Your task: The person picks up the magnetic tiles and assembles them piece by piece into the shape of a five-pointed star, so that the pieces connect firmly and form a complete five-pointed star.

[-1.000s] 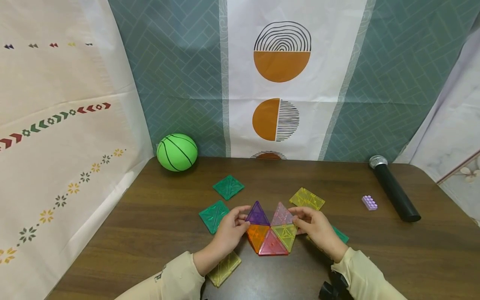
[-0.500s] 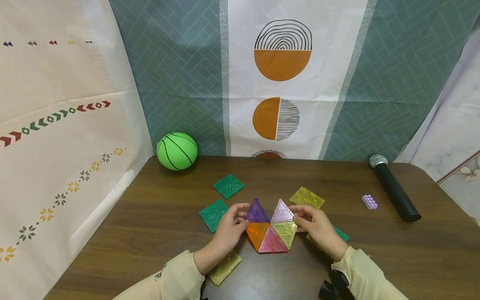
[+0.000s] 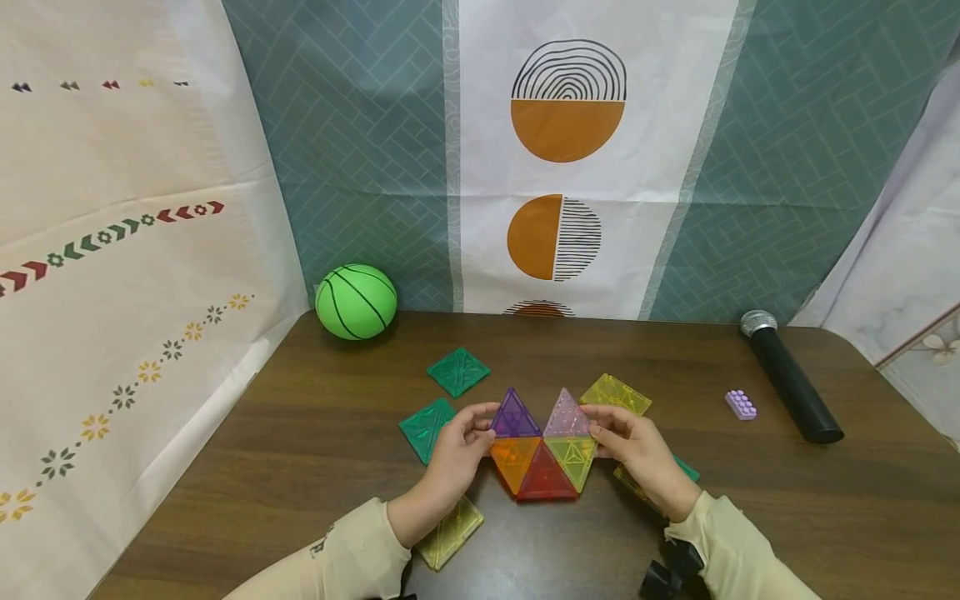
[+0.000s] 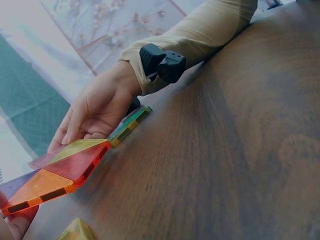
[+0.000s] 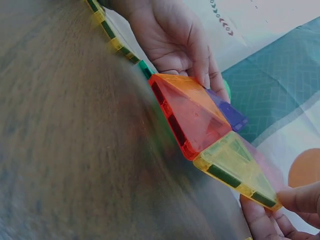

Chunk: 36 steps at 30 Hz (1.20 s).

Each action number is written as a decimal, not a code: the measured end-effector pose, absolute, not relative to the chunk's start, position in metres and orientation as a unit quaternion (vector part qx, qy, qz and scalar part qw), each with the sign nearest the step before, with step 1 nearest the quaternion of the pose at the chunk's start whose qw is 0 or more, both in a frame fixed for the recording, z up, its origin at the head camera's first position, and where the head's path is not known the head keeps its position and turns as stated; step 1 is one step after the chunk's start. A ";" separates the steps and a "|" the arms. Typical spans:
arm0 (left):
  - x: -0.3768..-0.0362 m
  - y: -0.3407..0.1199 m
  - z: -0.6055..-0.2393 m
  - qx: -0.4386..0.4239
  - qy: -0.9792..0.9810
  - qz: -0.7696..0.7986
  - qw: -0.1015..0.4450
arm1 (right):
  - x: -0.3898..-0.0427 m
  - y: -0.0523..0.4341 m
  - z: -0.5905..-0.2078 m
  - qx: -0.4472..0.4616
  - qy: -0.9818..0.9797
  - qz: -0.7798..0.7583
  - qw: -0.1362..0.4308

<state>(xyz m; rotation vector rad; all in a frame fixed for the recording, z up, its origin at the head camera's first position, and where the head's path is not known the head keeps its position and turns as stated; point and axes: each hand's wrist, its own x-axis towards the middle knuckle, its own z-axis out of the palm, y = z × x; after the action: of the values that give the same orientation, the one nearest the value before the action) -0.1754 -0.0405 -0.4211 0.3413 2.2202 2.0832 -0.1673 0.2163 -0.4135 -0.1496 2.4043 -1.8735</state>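
Observation:
Several triangular magnetic tiles are joined edge to edge in a fan with a gap at the far side: a purple tile (image 3: 513, 418), an orange tile (image 3: 512, 463), a red tile (image 3: 547, 477), a yellow-green tile (image 3: 573, 458) and a pink tile (image 3: 566, 418). My left hand (image 3: 457, 454) pinches the fan near the purple and orange tiles. Opposite it, my right hand (image 3: 639, 454) pinches the pink and yellow-green side. From the right wrist view, the red tile (image 5: 187, 117) appears raised off the tabletop, its near edge facing the camera.
Two green square tile pieces (image 3: 458, 372) lie left of the fan. Yellow tiles (image 3: 450, 533) lie by the left wrist, and more yellow tiles (image 3: 615, 394) behind the right hand. Farther off are a green ball (image 3: 356, 302), a microphone (image 3: 791, 379) and a lilac toy brick (image 3: 741, 405).
The joined fan has shifted slightly away from me and changed tilt, with the red tile now looking darker. Both hands keep their hold and move only a little.

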 end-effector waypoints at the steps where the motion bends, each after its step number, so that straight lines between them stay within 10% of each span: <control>1: -0.175 -0.040 -0.420 0.109 0.720 0.684 0.042 | -0.167 0.217 -0.414 -0.048 0.786 -0.615 0.047; 36: -0.173 -0.041 -0.419 0.071 0.711 0.695 0.076 | -0.169 0.219 -0.415 -0.022 0.740 -0.666 0.095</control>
<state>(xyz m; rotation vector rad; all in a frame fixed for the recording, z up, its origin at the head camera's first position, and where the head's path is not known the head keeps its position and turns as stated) -0.1728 -0.0405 -0.4192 0.2127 2.1325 2.0850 -0.1690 0.2187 -0.4146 -0.0643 2.1938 -1.9734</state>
